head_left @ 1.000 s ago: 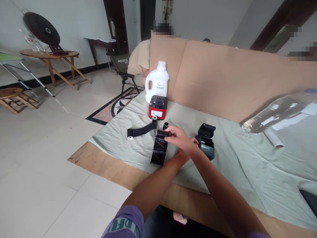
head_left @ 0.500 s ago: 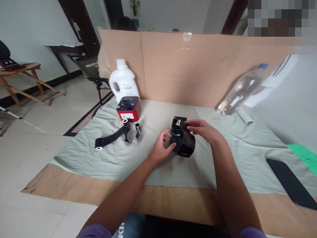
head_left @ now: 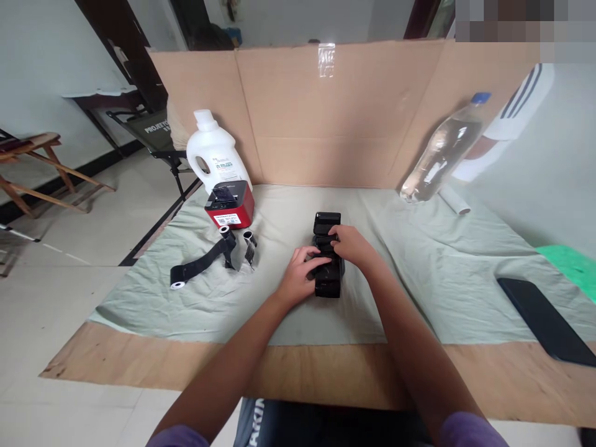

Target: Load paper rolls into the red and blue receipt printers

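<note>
A small black device point(head_left: 318, 287) with its lid point(head_left: 327, 218) flipped up at the back sits on the cloth in front of me. My left hand point(head_left: 298, 276) grips its left side, thumb and fingers curled over the top. The fingers of my right hand point(head_left: 352, 244) are closed at the opening behind it, on a roll of black film point(head_left: 325, 241), mostly hidden. Dark glossy film point(head_left: 328, 273) covers the near part of the device. To the left lie a partly unwound black ribbon point(head_left: 205, 261) with white-cored ends and a short core with shiny film point(head_left: 249, 247).
A red and black box-shaped machine point(head_left: 231, 205) stands before a white detergent bottle point(head_left: 216, 152). At the right are a leaning clear bottle point(head_left: 444, 149), a white tube point(head_left: 454, 200) and a dark phone point(head_left: 544, 320). A cardboard screen point(head_left: 326, 112) borders the back.
The roll has gone from above the device down into its opening with my right hand. The device is now turned squarely toward me, and my left hand reaches further over it.
</note>
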### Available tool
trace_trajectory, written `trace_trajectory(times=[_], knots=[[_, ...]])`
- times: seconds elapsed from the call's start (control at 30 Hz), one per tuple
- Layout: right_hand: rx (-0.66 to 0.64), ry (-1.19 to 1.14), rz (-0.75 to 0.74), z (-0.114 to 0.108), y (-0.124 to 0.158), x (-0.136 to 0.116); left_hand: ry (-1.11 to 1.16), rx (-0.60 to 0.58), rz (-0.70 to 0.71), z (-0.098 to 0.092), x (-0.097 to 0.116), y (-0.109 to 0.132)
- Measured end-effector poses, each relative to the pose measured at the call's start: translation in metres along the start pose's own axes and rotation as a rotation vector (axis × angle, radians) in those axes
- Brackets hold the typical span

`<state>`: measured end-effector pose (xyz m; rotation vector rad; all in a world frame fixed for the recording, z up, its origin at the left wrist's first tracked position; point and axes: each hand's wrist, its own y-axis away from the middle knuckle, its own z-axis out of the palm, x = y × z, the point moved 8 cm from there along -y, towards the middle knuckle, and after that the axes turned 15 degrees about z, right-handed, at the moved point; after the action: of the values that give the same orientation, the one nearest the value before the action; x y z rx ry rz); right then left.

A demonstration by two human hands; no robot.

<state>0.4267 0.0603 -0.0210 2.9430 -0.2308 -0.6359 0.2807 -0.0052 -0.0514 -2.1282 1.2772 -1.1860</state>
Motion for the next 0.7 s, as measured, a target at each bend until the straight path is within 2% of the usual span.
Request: trace_trajectory(times=[0.13,0.33,0.43,0.53,0.67,0.7], knots=[[0.000,-0.028,0.027,0.002,-0.004,0.003,-0.003,0.021,0.019,0.000,0.000,0.000],[0.103,0.098,0.038,0.017,-0.004,-0.001,-0.016,0.030,0.049,0.002,0.000,0.000],[0.136,0.087,0.062,0.020,-0.003,0.001,-0.023,0.030,0.039,0.002,-0.001,0.000],[0.160,-0.009,0.074,0.018,-0.005,0.004,-0.029,0.032,0.037,0.001,-0.002,0.000],[0.420,-0.272,0.075,-0.003,-0.014,0.016,-0.044,0.033,0.071,0.001,-0.001,-0.001],[0.438,-0.367,0.048,-0.006,-0.017,0.019,-0.054,0.025,0.088,0.002,-0.001,-0.001]])
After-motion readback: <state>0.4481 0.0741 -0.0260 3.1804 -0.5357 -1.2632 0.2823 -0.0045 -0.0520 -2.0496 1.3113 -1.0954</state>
